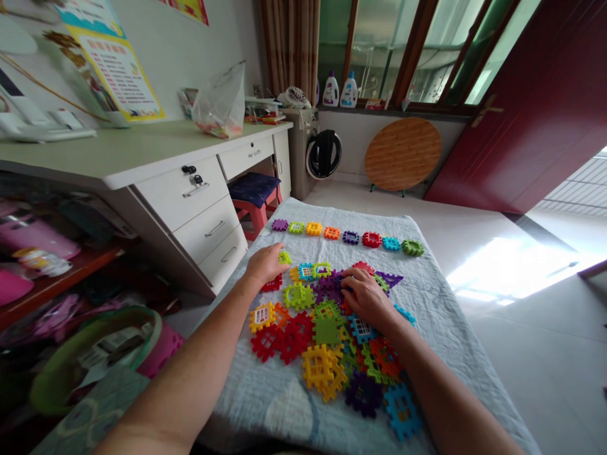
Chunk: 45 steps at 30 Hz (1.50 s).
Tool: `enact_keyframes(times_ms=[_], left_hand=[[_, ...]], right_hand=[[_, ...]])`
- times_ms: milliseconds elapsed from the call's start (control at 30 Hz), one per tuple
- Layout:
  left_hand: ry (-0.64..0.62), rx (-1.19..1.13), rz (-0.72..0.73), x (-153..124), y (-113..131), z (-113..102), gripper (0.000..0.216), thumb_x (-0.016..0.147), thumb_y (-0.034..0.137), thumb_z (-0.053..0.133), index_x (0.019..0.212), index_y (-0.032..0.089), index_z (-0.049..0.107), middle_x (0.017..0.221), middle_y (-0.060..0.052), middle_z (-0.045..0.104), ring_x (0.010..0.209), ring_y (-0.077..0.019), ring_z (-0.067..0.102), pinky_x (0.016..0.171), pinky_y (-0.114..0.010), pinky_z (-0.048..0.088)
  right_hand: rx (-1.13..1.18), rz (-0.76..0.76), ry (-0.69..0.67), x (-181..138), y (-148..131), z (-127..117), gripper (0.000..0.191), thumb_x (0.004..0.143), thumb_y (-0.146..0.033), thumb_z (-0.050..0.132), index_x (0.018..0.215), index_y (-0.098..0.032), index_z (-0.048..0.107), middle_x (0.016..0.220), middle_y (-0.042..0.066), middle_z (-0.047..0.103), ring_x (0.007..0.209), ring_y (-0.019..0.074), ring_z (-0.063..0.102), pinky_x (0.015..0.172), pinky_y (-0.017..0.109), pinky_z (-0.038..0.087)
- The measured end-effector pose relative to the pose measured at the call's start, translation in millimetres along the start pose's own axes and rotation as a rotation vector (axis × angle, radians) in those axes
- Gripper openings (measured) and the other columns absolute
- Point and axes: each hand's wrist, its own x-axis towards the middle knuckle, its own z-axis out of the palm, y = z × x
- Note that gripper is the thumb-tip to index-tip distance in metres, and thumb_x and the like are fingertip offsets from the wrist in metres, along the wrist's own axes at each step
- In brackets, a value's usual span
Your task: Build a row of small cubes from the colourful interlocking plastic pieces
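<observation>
My left hand (266,264) is at the left of the cloth-covered table, its fingertips closed on a light green toy building block (284,258). Just below that hand lies a red block (272,284). My right hand (368,293) reaches over the heap, its fingers bent down among purple blocks (327,288); whatever they grip is hidden beneath them. The heap holds flat, notched square blocks, among them yellow ones (318,366), red ones (296,337) and a blue one (402,412). Beyond both hands, a spaced row of blocks includes an orange one (332,233).
A white desk (180,196) with drawers stands to the left, a plastic bag (220,104) on top. A stool (255,193) is tucked under it. Farther back are a washing machine (301,151) with its door open and a round wooden tabletop (403,153) leaning on the wall.
</observation>
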Motion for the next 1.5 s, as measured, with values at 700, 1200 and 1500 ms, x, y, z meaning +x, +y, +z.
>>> enact_keyframes(times_ms=[700, 1200, 1500], left_hand=[[-0.036, -0.006, 0.257, 107, -5, -19, 0.054, 0.064, 0.021, 0.065, 0.117, 0.017, 0.06, 0.119, -0.006, 0.066, 0.106, -0.0212, 0.062, 0.092, -0.025, 0.046], [-0.21, -0.016, 0.295, 166, -9, 4, 0.058, 0.054, 0.012, 0.06, 0.112, 0.015, 0.061, 0.116, -0.006, 0.065, 0.102, -0.0213, 0.061, 0.087, -0.022, 0.047], [-0.224, -0.098, 0.296, 173, -11, 9, 0.057, 0.053, 0.015, 0.061, 0.11, 0.016, 0.06, 0.114, -0.005, 0.066, 0.102, -0.0212, 0.062, 0.087, -0.024, 0.048]], right_hand=[[0.002, -0.013, -0.02, -2, 4, 3, 0.01, 0.086, -0.014, 0.054, 0.088, -0.019, 0.063, 0.108, 0.009, 0.061, 0.1, 0.0222, 0.055, 0.093, 0.042, 0.046], [0.026, 0.017, -0.011, -1, 2, 3, 0.01, 0.086, -0.015, 0.054, 0.087, -0.02, 0.063, 0.109, 0.009, 0.061, 0.103, 0.0231, 0.054, 0.093, 0.043, 0.047], [0.021, 0.056, -0.032, 0, -1, 0, 0.011, 0.086, -0.014, 0.054, 0.088, -0.02, 0.062, 0.11, 0.009, 0.061, 0.102, 0.0226, 0.055, 0.093, 0.042, 0.046]])
